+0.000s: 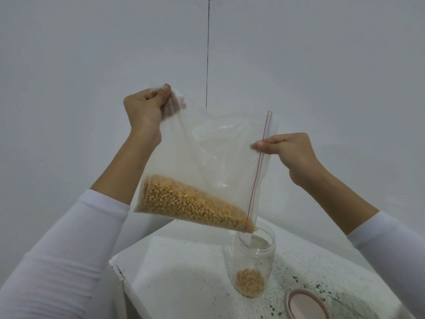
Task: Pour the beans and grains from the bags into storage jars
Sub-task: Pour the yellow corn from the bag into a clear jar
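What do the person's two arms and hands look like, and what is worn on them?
Both arms wear long white sleeves of a smooth, close-fitting fabric, left sleeve and right sleeve, each pushed up so the forearm and wrist are bare. The left hand and right hand are bare: no gloves, rings, watch or bracelet show. Nails look short and unpainted.

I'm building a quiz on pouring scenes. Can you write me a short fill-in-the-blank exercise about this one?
1. Both hands hold a clear zip bag tilted over an open ____.
2. The left hand pinches the bag's ____ corner.
3. The pink lid lies on the ____, beside the jar.

Missing words: jar; upper; table
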`<state>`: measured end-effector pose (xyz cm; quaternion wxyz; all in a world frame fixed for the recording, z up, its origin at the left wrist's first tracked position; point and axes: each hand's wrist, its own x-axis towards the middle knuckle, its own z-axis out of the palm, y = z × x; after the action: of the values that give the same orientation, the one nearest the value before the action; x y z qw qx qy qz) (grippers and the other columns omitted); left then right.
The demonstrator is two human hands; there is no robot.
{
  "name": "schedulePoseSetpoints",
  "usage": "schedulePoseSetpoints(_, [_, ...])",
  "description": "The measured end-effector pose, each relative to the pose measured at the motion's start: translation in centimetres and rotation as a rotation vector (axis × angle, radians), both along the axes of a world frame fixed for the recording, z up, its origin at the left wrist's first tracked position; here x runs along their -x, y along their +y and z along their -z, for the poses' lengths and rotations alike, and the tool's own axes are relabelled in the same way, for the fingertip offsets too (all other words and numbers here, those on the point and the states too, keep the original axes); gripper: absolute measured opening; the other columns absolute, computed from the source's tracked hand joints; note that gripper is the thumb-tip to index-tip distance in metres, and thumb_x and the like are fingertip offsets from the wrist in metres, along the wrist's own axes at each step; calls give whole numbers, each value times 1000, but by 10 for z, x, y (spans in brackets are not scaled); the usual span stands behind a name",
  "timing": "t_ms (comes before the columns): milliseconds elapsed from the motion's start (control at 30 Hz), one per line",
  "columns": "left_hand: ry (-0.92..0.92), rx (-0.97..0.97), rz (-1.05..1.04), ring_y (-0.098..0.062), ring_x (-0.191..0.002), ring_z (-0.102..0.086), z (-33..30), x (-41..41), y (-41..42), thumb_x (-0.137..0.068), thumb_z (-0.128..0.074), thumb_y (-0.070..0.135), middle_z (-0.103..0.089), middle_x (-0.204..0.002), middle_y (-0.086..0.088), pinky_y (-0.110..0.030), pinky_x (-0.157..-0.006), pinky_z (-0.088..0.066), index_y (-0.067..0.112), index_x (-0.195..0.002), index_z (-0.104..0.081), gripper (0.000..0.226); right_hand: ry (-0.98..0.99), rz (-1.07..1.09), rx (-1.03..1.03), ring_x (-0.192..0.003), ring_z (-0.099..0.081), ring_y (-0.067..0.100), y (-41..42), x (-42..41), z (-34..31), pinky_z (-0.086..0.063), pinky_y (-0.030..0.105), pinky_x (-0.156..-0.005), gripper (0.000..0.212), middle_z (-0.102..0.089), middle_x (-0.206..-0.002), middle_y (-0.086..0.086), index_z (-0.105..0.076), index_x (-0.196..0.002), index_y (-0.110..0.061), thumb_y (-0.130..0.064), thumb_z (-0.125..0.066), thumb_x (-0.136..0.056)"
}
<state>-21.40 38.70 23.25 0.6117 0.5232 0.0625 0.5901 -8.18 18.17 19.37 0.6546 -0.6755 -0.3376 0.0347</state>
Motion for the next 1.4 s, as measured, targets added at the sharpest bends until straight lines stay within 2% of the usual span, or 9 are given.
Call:
schedulePoseSetpoints(167, [1, -3, 29, -19, -56, -69, -2, 0, -1, -87, -65, 2, -66, -54, -2, -28, -59, -56, -1, -68, -63, 19, -4, -14, 5, -88, -63, 0, -1, 0, -2, -32, 6, -74, 7, -72, -84, -2, -74, -82, -12, -12, -76, -75])
schedulePoseSetpoints(300, [-27, 20, 0, -14, -54, -67, -5, -2, -1, -87, -65, 2, -64, -51, 1, -24, -58, -55, 1, -67, -62, 21, 10, 27, -48, -94, -64, 9, -2, -1, -2, -34, 8, -74, 5, -72, -86, 0, -73, -79, -13, -11, -76, -75])
schedulePoseSetpoints(467, [-54, 40, -6, -14, -53, -67, -4, -4, -3, -87, -64, 1, -64, -50, 0, -24, -57, -55, 1, -67, -62, 21, 16, 25, -36, -99, -63, 12, -3, 0, -4, -32, 19, -90, 7, -73, -90, 4, -73, -82, -12, -11, -76, -75])
schedulePoseSetpoints(600, [-19, 10, 32, -20, -57, -69, -4, -5, -4, -87, -64, 1, -64, -52, -2, -30, -60, -57, 0, -67, -62, 21, -3, -15, 37, -99, -61, 6, -5, 0, -6, -29, 22, -93, 9, -72, -87, -1, -74, -85, -11, -13, -75, -76])
schedulePoseSetpoints(733, [-20, -6, -11, -17, -56, -67, -4, -6, -1, -87, -65, 2, -63, -52, -1, -29, -60, -56, 2, -62, -62, 25, 1, 45, -38, -99, -64, 12, -4, -2, -4, -35, 22, -95, 7, -72, -87, 2, -73, -80, -12, -12, -77, -74])
schedulePoseSetpoints(933, [4, -33, 15, -22, -57, -69, -4, -9, -6, -88, -64, 1, -64, -63, -13, -29, -58, -57, -1, -69, -61, 20, 9, 25, -27, -99, -64, 12, -3, -2, 0, -34, 19, -91, 5, -73, -90, 3, -73, -77, -13, -12, -77, -74])
schedulePoseSetpoints(1100, [-2, -35, -5, -19, -58, -68, -2, -8, -4, -88, -64, 1, -64, -61, -10, -28, -60, -57, 1, -66, -62, 22, 14, 30, -58, -88, -63, 3, -3, -2, 1, -34, 7, -73, 6, -72, -87, 1, -73, -80, -12, -10, -76, -75])
schedulePoseSetpoints(1267, [3, -28, 26, -22, -57, -69, -2, -10, -9, -88, -63, 0, -65, -53, -5, -33, -59, -58, 0, -64, -61, 24, 14, 11, -27, -93, -64, 8, -3, -1, 4, -36, 13, -84, 6, -72, -84, -2, -73, -74, -15, -10, -76, -75])
schedulePoseSetpoints(1400, [11, -22, 17, -23, -57, -69, -2, -12, -10, -88, -64, 1, -66, -54, -5, -32, -58, -58, 0, -65, -62, 23, 17, 18, -42, -89, -63, 2, -4, -1, 6, -35, 9, -78, 6, -72, -84, -3, -73, -75, -15, -9, -75, -76])
